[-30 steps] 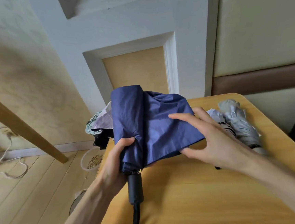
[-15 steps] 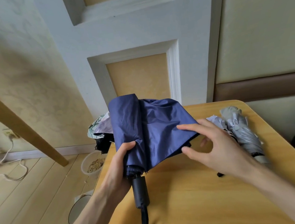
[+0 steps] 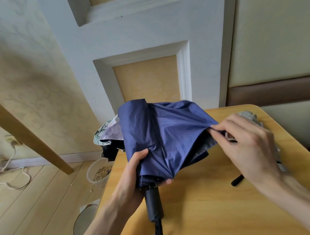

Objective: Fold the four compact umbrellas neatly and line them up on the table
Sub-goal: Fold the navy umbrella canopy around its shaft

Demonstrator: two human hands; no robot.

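The navy umbrella (image 3: 163,135) was held over the wooden table (image 3: 206,216), near its left edge. The left hand (image 3: 135,175) gripped the gathered canopy just above the black handle (image 3: 154,203), thumb on top. The right hand (image 3: 246,145) pinched a canopy fold between thumb and curled fingers. A grey umbrella (image 3: 249,115) lay behind it.

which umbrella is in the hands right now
The navy blue umbrella: left hand grips it above its handle, right hand pinches its fabric. The grey umbrella and floral umbrella lie unheld.

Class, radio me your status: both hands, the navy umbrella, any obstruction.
Left grip holds navy umbrella above handle. Right grip pinches canopy edge. Grey umbrella partly hidden behind right grip.
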